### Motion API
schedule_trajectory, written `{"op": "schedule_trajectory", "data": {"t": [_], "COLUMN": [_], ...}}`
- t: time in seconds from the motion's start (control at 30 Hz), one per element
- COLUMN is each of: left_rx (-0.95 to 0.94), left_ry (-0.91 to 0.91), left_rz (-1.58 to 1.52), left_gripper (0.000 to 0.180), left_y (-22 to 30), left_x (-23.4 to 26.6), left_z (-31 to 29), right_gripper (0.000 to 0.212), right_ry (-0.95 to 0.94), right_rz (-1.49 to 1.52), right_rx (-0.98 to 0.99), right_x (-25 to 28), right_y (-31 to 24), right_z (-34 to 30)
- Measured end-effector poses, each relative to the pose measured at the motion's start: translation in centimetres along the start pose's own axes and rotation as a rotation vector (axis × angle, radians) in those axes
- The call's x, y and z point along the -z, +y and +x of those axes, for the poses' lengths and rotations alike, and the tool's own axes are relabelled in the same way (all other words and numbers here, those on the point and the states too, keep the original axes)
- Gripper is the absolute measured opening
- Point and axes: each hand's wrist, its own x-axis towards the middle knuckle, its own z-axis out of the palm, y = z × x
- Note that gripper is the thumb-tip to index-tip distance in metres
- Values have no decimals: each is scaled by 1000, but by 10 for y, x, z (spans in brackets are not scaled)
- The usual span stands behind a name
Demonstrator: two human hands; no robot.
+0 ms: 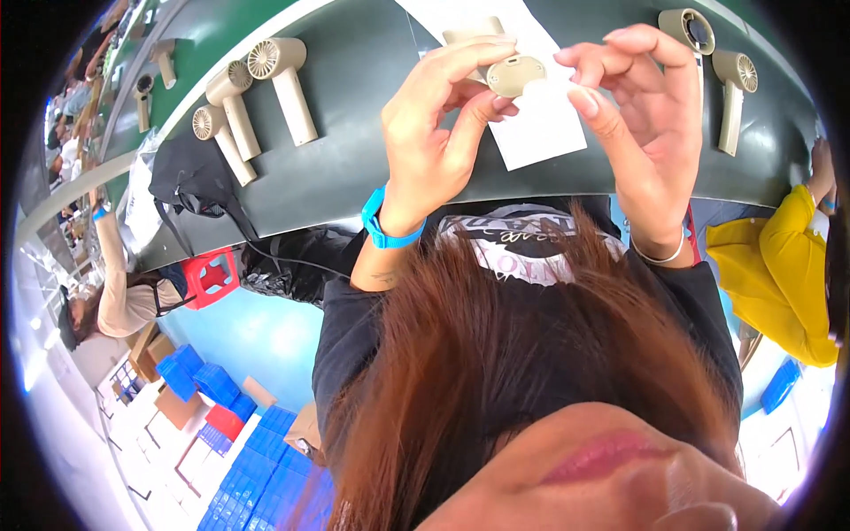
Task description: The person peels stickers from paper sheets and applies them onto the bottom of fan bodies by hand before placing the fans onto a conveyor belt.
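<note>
My left hand (434, 124), with a blue band on its wrist, pinches a small beige oval piece (513, 78) between thumb and fingers. The piece has a small slot near its upper edge and resembles the end of a handheld fan's handle. Just right of it is my right hand (642, 115), fingers apart and bent, holding nothing that I can make out. Behind my left fingers shows another beige rounded part (474, 31); whether it joins the held piece is hidden. White paper (536, 142) lies on the dark green table below my hands.
Several beige handheld fans (288, 88) lie left on the table (354, 168). Two more fans (733, 97) are at the right. A black bag (199, 177) rests at the left edge, above a red stool (212, 276). A person in yellow (779, 265) sits right.
</note>
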Motion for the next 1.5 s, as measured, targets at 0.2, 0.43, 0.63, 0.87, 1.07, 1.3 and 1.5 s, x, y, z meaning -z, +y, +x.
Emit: {"op": "schedule_trajectory", "data": {"t": [0.2,0.43,0.63,0.87,1.07,1.3,1.5], "left_rx": [76,101,91,104,101,104,88], "left_ry": [-12,-36,-26,-28,-26,-29,-23], "left_rz": [-208,-320,-349,-348,-350,-358,-356], "left_gripper": [35,37,34,33,33,33,32], "left_y": [0,2,0,-1,-1,-1,0], "left_x": [-8,-11,-13,-14,-12,-14,-14], "left_z": [-8,-11,-13,-11,-11,-11,-11], "right_gripper": [41,41,40,39,39,39,40], "right_ry": [-14,-8,9,17,20,24,10], "right_rz": [108,104,99,151,101,76,80], "right_rx": [-111,-164,-164,-189,-196,-188,-168], "right_x": [0,2,2,6,6,6,6], "right_y": [-9,-10,-8,-9,-11,-11,-11], "right_z": [-4,-4,-7,-6,-7,-7,-7]}}
